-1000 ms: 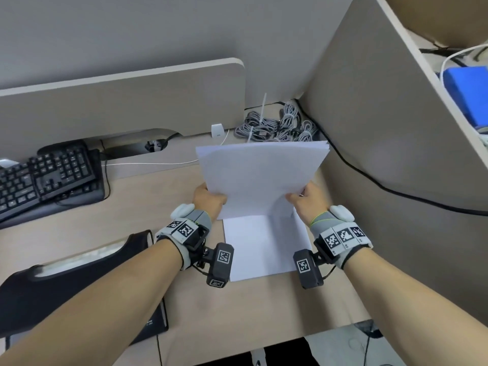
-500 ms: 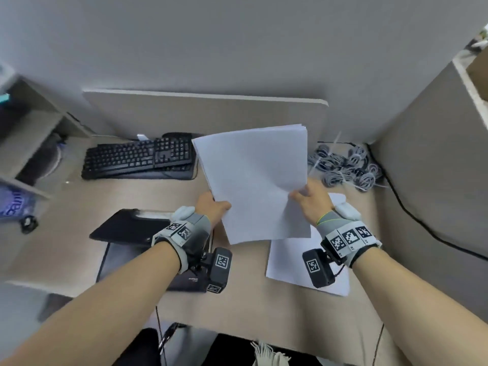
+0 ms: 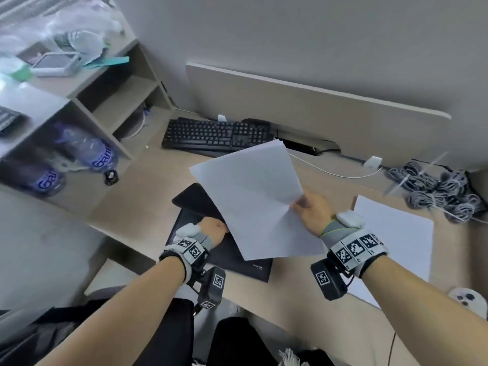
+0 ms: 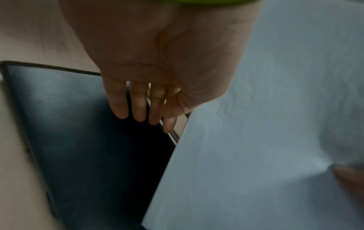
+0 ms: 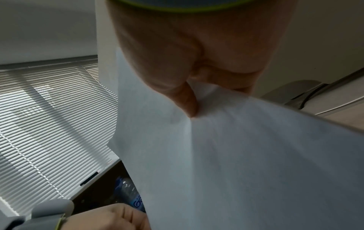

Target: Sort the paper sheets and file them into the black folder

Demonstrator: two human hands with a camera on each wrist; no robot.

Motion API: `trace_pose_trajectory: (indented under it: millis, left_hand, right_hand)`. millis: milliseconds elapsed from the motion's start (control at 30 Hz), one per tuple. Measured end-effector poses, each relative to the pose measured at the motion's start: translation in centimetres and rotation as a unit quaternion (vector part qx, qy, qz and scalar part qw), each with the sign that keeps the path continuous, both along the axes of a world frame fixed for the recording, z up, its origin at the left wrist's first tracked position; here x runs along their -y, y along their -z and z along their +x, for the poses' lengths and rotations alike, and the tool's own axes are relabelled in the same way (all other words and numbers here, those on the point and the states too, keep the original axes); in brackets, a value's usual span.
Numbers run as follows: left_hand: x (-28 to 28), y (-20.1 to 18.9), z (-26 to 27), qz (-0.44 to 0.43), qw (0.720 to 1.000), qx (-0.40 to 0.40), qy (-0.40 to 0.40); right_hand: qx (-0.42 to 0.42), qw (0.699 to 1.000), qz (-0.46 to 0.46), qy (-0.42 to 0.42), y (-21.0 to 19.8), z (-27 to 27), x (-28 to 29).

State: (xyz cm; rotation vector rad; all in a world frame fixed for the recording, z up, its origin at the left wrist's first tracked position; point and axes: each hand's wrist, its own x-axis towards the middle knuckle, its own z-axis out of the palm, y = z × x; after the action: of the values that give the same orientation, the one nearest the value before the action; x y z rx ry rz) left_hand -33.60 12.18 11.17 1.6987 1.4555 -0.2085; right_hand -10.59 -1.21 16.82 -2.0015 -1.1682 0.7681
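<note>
A stack of white paper sheets (image 3: 253,196) hangs tilted above the black folder (image 3: 237,262), which lies on the desk. My right hand (image 3: 303,207) pinches the stack at its right edge, and the thumb (image 5: 189,105) creases the paper (image 5: 236,163). My left hand (image 3: 219,228) holds no paper. Its fingers (image 4: 138,109) reach straight down at the far edge of the folder's cover (image 4: 88,140), beside the stack (image 4: 265,140); whether they touch it is unclear. One loose white sheet (image 3: 396,239) lies flat on the desk to the right.
A black keyboard (image 3: 216,133) sits behind the folder under a raised board (image 3: 303,109). Bundled grey cables (image 3: 438,191) and a white charger (image 3: 372,162) lie at the back right. A shelf unit with water bottles (image 3: 87,151) stands on the left.
My left hand has let go of the stack and dropped to the folder. The right hand has carried the stack left, over the folder. My view has swung left.
</note>
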Motion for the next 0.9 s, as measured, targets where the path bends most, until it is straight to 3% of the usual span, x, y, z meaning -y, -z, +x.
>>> trace_pose_trajectory:
  millis: [67, 200, 333, 467, 667, 800, 900]
  left_hand:
    - [-2.1, 0.9, -1.5, 0.026, 0.999, -0.016, 0.023]
    - [-7.3, 1.5, -2.2, 0.099, 0.993, 0.041, 0.057]
    - [-13.0, 2.7, -2.6, 0.113, 0.986, 0.057, 0.107]
    - [-16.2, 4.8, -2.6, 0.093, 0.986, 0.048, 0.133]
    - [-15.4, 7.0, -3.3, 0.098, 0.976, 0.025, 0.194]
    - [-15.0, 7.0, -2.7, 0.116, 0.939, -0.001, 0.324]
    - [-14.9, 6.0, -1.5, 0.14, 0.915, 0.014, 0.379]
  right_hand:
    - [0.011, 1.0, -0.015, 0.0, 0.9, -1.2, -1.7]
    - [0.051, 0.996, -0.071, 0.032, 1.6, -2.6, -4.8]
    - [0.072, 0.992, -0.081, 0.065, 2.0, -4.4, -8.4]
    - [0.109, 0.986, -0.119, 0.047, 2.9, -5.0, -11.6]
    - [0.122, 0.975, -0.179, 0.049, 3.9, -4.3, -13.5]
    - [0.138, 0.98, -0.132, 0.063, 2.4, -3.4, -14.1]
    - [0.146, 0.983, -0.084, 0.074, -0.3, -2.6, -14.3]
